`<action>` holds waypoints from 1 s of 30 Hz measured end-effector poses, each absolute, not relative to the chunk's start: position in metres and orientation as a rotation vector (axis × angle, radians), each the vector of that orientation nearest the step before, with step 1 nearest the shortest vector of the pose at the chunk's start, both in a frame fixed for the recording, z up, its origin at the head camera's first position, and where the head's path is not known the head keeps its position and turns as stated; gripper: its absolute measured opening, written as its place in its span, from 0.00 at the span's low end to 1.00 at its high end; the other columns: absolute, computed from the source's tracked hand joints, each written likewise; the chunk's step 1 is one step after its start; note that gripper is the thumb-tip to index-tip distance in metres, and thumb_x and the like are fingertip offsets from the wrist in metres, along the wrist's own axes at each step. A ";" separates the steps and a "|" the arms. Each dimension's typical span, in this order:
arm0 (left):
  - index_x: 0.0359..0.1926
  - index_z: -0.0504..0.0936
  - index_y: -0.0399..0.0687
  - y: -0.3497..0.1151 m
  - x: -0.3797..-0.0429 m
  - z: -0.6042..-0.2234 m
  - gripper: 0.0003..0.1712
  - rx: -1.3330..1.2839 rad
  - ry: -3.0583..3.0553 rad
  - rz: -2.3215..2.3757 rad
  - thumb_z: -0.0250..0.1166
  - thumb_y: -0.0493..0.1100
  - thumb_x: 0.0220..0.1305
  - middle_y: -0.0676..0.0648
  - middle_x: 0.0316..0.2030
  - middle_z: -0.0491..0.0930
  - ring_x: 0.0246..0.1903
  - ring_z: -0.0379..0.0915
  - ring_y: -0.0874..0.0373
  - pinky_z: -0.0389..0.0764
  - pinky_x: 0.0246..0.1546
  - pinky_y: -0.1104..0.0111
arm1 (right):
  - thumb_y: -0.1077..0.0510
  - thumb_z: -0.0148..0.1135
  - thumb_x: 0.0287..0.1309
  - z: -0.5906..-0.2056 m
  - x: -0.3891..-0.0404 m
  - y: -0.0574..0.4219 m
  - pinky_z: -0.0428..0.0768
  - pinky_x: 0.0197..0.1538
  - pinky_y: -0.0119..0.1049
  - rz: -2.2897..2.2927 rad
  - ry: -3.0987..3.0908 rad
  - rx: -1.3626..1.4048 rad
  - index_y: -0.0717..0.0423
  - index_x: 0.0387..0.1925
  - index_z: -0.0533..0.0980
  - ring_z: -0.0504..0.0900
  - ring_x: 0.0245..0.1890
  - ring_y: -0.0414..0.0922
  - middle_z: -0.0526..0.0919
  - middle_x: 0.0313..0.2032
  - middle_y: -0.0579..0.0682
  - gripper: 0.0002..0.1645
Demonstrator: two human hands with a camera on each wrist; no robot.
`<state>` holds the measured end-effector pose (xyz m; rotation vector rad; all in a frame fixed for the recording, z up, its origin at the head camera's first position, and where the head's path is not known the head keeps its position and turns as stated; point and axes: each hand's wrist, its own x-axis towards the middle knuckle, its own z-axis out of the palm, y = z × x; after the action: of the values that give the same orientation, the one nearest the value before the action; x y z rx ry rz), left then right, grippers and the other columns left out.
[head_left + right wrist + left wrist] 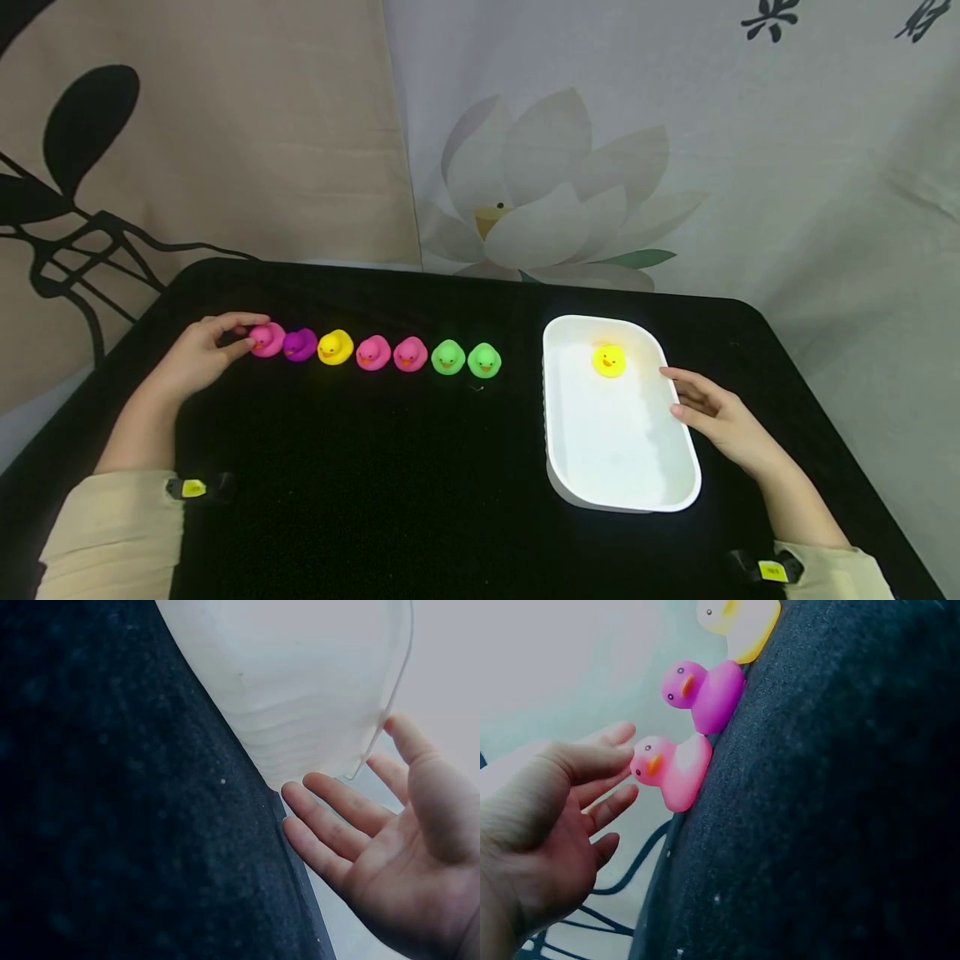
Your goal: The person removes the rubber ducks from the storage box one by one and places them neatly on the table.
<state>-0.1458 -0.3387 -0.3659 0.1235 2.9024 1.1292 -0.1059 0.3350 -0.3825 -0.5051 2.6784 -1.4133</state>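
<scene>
In the head view my left hand is at the left end of a row of rubber ducks. Its thumb and index finger reach the pink rubber duck, which stands on the black cloth; the other fingers are spread loosely behind. Beside that duck is a purple duck, then a yellow one. My right hand is at the right side of a white tray, with fingers extended and the thumb by its rim. A yellow duck sits inside the tray.
Rightward along the row stand two more pink ducks, one of them a pink duck, and two green ducks, including a green duck. A black cloth covers the table. Behind it hangs a printed curtain.
</scene>
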 end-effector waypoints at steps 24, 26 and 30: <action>0.59 0.75 0.45 -0.271 -0.134 -0.315 0.21 0.306 3.035 1.313 0.60 0.46 0.68 0.43 0.54 0.73 0.52 0.61 0.49 0.59 0.52 0.45 | 0.59 0.58 0.65 -0.385 -0.108 0.337 0.77 0.45 0.31 -1.387 2.694 -0.500 0.63 0.66 0.64 0.77 0.47 0.30 0.72 0.57 0.67 0.30; 0.59 0.75 0.46 -0.264 -0.132 -0.311 0.21 0.337 3.018 1.333 0.60 0.46 0.67 0.44 0.55 0.74 0.52 0.61 0.50 0.59 0.53 0.43 | 0.60 0.58 0.65 -0.384 -0.107 0.337 0.77 0.45 0.30 -1.396 2.687 -0.513 0.63 0.66 0.64 0.77 0.47 0.30 0.72 0.57 0.67 0.30; 0.58 0.76 0.47 -0.250 -0.129 -0.306 0.20 0.402 2.997 1.349 0.61 0.45 0.67 0.45 0.55 0.74 0.53 0.62 0.50 0.59 0.54 0.41 | 0.62 0.58 0.65 -0.383 -0.106 0.336 0.77 0.45 0.28 -1.419 2.671 -0.542 0.63 0.66 0.63 0.78 0.47 0.32 0.72 0.56 0.68 0.30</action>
<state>-0.1292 -0.2497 -0.3057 0.4021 2.9970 1.3494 -0.1062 0.3358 -0.3830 -0.5420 2.6711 -1.4191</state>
